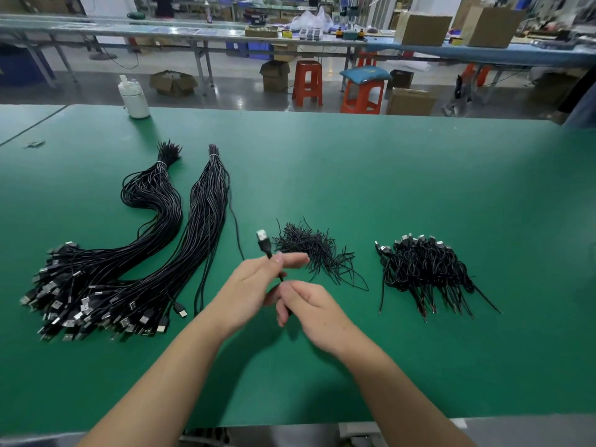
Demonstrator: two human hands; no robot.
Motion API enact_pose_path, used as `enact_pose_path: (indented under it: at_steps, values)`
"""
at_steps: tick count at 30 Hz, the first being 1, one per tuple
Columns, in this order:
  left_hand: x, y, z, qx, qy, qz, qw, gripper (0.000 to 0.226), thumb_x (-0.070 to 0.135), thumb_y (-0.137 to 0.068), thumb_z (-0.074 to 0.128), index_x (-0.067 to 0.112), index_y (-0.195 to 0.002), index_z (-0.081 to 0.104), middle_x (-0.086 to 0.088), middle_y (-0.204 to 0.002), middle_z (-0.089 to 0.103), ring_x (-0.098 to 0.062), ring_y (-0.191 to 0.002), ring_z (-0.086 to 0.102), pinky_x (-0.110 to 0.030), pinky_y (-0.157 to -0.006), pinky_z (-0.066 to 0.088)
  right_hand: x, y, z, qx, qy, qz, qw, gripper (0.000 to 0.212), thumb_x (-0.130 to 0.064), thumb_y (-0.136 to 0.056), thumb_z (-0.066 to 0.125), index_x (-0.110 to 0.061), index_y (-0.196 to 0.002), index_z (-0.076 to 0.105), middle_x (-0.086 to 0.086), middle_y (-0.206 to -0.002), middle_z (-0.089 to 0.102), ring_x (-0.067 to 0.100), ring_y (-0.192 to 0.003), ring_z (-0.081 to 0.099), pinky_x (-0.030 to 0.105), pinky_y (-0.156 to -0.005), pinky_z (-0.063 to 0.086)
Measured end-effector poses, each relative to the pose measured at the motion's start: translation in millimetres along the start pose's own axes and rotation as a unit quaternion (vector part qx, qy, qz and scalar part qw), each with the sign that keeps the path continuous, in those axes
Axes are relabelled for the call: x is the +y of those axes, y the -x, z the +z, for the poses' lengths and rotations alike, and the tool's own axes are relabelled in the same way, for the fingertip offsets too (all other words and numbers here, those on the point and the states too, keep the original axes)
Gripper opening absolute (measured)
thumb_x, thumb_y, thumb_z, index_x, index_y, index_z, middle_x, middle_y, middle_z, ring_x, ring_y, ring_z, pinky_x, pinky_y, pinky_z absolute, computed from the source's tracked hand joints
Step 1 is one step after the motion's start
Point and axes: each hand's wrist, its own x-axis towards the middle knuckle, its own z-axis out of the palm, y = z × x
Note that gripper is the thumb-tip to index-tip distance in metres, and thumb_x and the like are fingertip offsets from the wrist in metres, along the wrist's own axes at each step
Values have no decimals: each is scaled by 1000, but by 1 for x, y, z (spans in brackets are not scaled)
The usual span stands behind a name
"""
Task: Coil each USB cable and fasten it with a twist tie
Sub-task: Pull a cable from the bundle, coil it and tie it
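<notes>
I had the left hand (254, 285) pinching a black USB cable (265, 245) just below its plug, which stood up above the green counter (419, 175). My right hand (306, 304) had its grip curled round the cable lower down. Loose twist ties (316, 250) lay just beyond; uncoiled bundles (129, 262) sat left, finished coils (425, 269) right.

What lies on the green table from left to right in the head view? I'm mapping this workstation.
Two bundles of uncoiled USB cables → the hands holding one cable → loose twist ties → pile of coiled, tied cables.
</notes>
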Motion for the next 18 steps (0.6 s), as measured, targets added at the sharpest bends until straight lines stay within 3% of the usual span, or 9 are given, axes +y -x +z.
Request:
enact_pose_path:
  at_steps: [3,5,8,9,11,12,14,16,18]
  values:
    - [7,-13,-4,56,286,2,957,49,32,-104,31,5,-110,71,-15,-117,71,-25,-119,62,-36,-107,43,10,1,6,-16,-80,47,996,39,-26,-107,39,-20,-75,60,-1,-55,38,18,-54,40,35,-63,41]
    - [13,-17,-16,31,484,-18,874,51,35,-100,37,4,-92,76,-19,-98,74,-31,-103,70,-42,-92,55,17,1,8,-7,-129,81,988,41,-32,-106,42,-18,-69,53,-3,-53,29,15,-52,30,28,-60,42]
    - [20,-10,-32,-187,653,-125,723,45,22,-102,41,-15,-92,65,-33,-84,68,-41,-77,69,-44,-71,58,23,2,3,8,-196,106,975,43,-43,-97,50,-20,-60,44,-4,-53,25,16,-50,25,27,-58,41]
    - [21,-6,-35,-288,608,-143,726,45,20,-105,38,-19,-98,59,-38,-90,65,-43,-76,69,-45,-68,57,25,2,-1,19,-230,118,966,44,-44,-94,53,-21,-59,42,-5,-52,24,16,-49,24,27,-56,39]
    - [12,0,-37,-390,276,-139,867,47,29,-106,40,-13,-104,62,-31,-95,70,-32,-67,72,-31,-53,57,26,1,-7,40,-285,142,947,44,-45,-92,56,-22,-56,43,-5,-51,22,14,-47,22,25,-50,34]
    - [6,3,-34,-407,106,-164,892,46,32,-105,41,-7,-104,66,-25,-96,72,-27,-65,73,-27,-50,55,25,1,-9,45,-296,148,943,44,-44,-91,57,-23,-55,45,-5,-50,21,13,-46,21,24,-47,30]
    - [-3,5,-24,-350,-101,-220,905,41,33,-106,40,4,-93,67,-20,-93,74,-21,-64,70,-25,-55,54,23,0,-10,46,-292,154,943,44,-42,-94,57,-22,-56,48,-5,-50,22,11,-44,19,23,-43,23]
    - [-11,2,-15,-226,-200,-193,934,40,33,-105,43,11,-78,64,-8,-80,70,-16,-63,59,-24,-62,49,21,0,-8,42,-278,157,947,44,-38,-100,51,-21,-60,47,-5,-51,22,10,-44,17,24,-43,15]
    - [-21,-4,-9,-94,-56,-144,983,38,28,-106,42,5,-91,69,-1,-92,71,-14,-84,63,-30,-84,52,19,2,-6,35,-251,155,955,45,-38,-103,46,-21,-62,43,-4,-52,20,11,-45,15,25,-44,12]
